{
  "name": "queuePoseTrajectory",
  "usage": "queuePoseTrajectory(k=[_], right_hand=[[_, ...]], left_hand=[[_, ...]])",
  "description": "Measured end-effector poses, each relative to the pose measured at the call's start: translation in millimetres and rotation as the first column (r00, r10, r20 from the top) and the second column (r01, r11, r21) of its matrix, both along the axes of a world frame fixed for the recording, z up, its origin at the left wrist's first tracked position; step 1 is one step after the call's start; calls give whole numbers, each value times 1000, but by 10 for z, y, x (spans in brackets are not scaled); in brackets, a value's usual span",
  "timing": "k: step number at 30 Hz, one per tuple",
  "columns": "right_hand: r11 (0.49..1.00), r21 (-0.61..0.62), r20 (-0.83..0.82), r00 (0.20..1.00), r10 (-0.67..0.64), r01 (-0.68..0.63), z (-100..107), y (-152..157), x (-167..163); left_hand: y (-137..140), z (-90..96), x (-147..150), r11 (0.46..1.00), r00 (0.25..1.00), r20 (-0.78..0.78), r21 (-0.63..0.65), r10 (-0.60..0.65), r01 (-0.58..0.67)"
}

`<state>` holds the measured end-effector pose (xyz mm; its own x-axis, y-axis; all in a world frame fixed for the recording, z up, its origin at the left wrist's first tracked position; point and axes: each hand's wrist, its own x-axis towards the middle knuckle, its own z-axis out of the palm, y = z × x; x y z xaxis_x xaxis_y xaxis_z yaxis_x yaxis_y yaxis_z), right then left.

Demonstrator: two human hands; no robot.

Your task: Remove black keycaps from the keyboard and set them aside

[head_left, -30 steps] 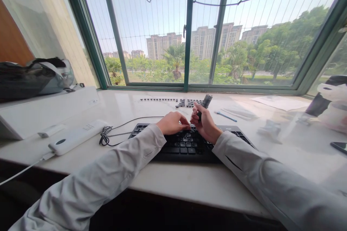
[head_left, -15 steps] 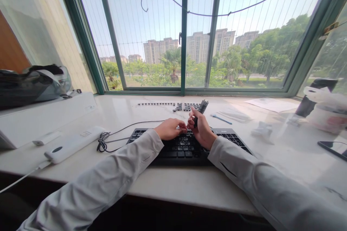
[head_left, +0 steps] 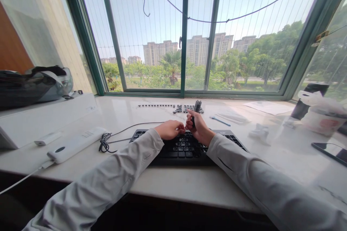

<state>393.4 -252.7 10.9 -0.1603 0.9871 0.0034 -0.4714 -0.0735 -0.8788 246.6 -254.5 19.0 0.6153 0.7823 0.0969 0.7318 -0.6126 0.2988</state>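
A black keyboard [head_left: 173, 154] lies near the front of the white counter, with keys gone in places. My left hand [head_left: 170, 129] is over its upper middle, fingers bent and pinched together; whatever is between them is too small to make out. Close beside it, my right hand [head_left: 199, 128] is wrapped round a slim black tool [head_left: 197, 106] that points up, its top end split into prongs. The tool's lower part is hidden in the fist. Both hands' fingertips nearly meet above the keyboard. Loose black keycaps [head_left: 179, 109] lie in rows behind the hands.
A blue stick-like tool [head_left: 221, 121] lies right of the keycaps. Left are a coiled cable [head_left: 104, 142], a white power strip [head_left: 77, 144] and a white box [head_left: 48, 117] bearing a dark bag [head_left: 35, 85]. On the right are a phone [head_left: 329, 151], a paper sheet [head_left: 268, 106] and a plastic-wrapped tub [head_left: 324, 117].
My right hand has turned slightly, so the black tool stands more upright and further left. The left hand remains pinched at nearly the same spot. The view has shifted a little.
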Motion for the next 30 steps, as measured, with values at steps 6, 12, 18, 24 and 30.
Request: queuePoseTrajectory(k=[6, 12, 18, 24, 30], right_hand=[[1000, 27, 45, 999, -2, 1, 30, -92, 15], [999, 38, 49, 998, -33, 31, 5, -133, 14], [994, 46, 5, 995, -96, 95, -20, -92, -67], [987, 149, 53, 996, -75, 67, -39, -113, -127], [964, 217, 87, 981, -172, 150, -77, -151, -162]], left_hand=[[-8, -24, 10, 999, 999, 19, 17, -37, 37], [-36, -10, 11, 999, 998, 35, 9, -43, 42], [-9, 0, -14, 999, 999, 34, 11, -38, 38], [22, 23, -51, 989, 989, 130, -118, -74, 90], [25, -13, -25, 974, 949, 299, -164, -103, 158]])
